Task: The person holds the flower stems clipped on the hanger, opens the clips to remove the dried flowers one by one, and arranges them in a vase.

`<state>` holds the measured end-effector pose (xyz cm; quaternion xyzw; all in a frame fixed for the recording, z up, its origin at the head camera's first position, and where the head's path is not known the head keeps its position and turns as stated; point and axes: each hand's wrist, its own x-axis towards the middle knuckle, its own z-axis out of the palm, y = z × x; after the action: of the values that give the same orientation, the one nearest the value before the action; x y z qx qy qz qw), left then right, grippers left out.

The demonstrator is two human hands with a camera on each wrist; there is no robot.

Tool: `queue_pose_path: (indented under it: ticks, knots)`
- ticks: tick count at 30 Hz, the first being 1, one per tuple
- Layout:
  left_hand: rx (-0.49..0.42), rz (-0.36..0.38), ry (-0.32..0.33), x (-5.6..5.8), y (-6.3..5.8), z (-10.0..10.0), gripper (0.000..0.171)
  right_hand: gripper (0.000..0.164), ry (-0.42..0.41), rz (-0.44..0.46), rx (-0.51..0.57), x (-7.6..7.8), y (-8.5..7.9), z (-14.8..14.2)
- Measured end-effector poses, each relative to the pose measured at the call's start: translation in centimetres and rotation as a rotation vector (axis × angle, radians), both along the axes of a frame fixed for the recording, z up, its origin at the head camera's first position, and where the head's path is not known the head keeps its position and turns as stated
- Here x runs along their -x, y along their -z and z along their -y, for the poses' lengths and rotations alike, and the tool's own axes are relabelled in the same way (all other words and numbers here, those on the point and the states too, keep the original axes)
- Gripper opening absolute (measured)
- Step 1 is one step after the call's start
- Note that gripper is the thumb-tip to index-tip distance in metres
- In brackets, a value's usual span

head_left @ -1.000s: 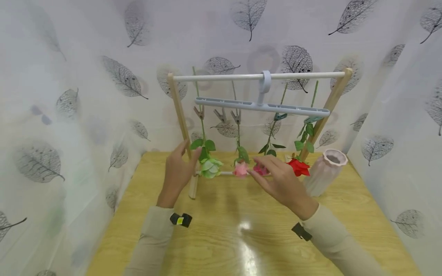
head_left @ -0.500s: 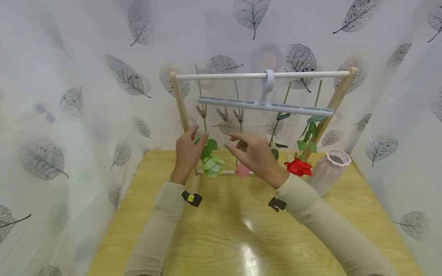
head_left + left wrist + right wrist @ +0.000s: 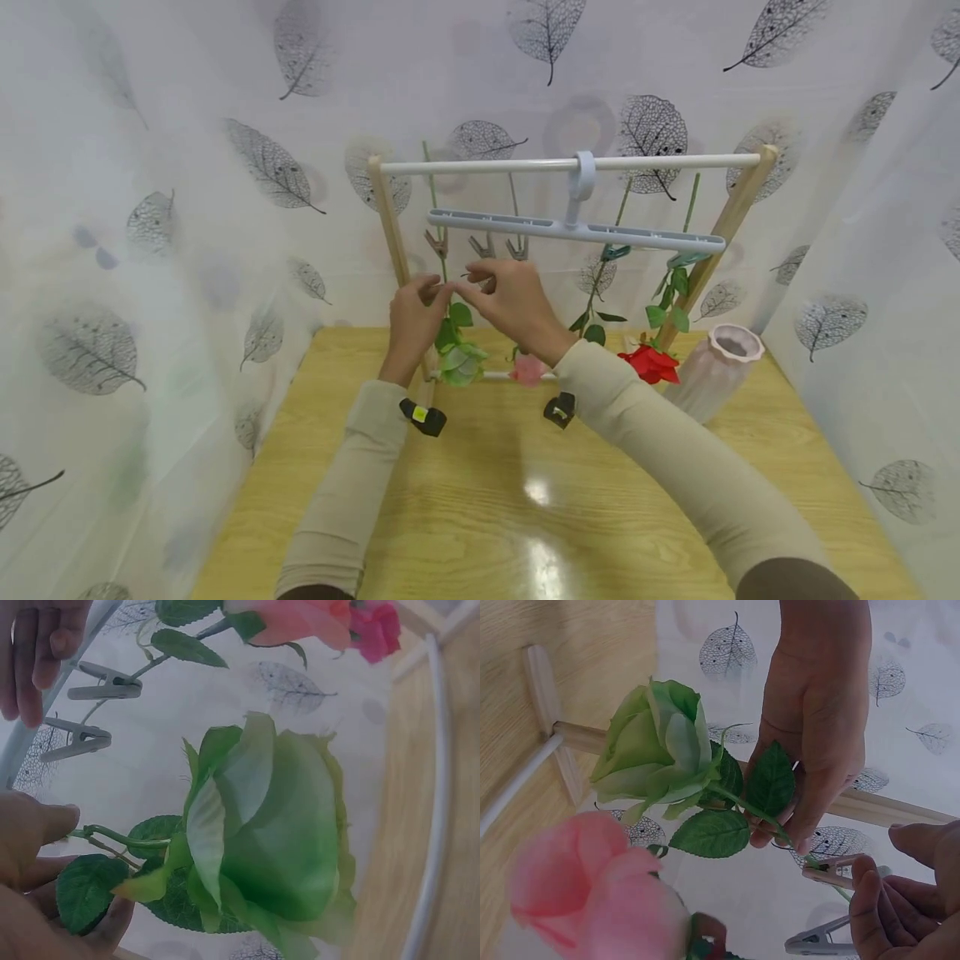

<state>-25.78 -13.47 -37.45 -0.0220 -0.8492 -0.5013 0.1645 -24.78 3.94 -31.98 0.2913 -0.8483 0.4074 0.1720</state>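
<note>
The green flower (image 3: 462, 364) hangs head down near the rack's left post (image 3: 389, 218), its stem (image 3: 131, 841) between the left hand's (image 3: 416, 321) thumb and fingers, which pinch it just above the leaves (image 3: 710, 834). Higher on that stem sits a brown clip (image 3: 827, 872); the right hand (image 3: 513, 302) is beside it, thumb and forefinger apart, and whether they touch the clip I cannot tell. Next to the green flower hangs a pink flower (image 3: 528, 370). Above runs a grey hanger (image 3: 510, 224); farther right, a red flower (image 3: 651, 364) hangs near a vase (image 3: 708, 379) on the tabletop (image 3: 465, 508).
</note>
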Motion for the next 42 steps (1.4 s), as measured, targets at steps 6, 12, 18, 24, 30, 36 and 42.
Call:
queue_pose_path:
  ticks: [6, 12, 18, 24, 30, 36, 42]
  knots:
    - [-0.078, 0.066, 0.014, 0.1, 0.1, 0.1, 0.033, 0.032, 0.07, 0.014, -0.044, 1.0, -0.2, 1.6]
    - [-0.137, 0.083, 0.038, 0.1, 0.2, 0.0, 0.029, 0.033, 0.151, 0.028, -0.063, 2.1, -0.3, 3.0]
    - [-0.194, 0.109, 0.063, 0.0, 0.3, 0.1, 0.028, 0.032, 0.203, 0.047, -0.023, 3.2, -0.3, 4.4]
    - [-0.251, 0.104, 0.075, -0.2, 0.4, 0.0, 0.029, 0.031, 0.25, 0.017, 0.018, 4.1, -0.2, 5.2]
    - [-0.27, 0.081, 0.069, -0.7, 0.1, -0.1, 0.026, 0.032, 0.279, -0.069, 0.006, 4.7, -0.1, 5.9]
    - [-0.282, 0.047, 0.074, -0.6, 0.5, 0.0, 0.026, 0.036, 0.324, -0.164, -0.074, 5.2, -0.2, 6.4]
    - [-0.301, 0.065, 0.097, -0.7, 0.2, 0.3, 0.027, 0.036, 0.339, -0.246, -0.091, 5.4, -0.3, 6.5]
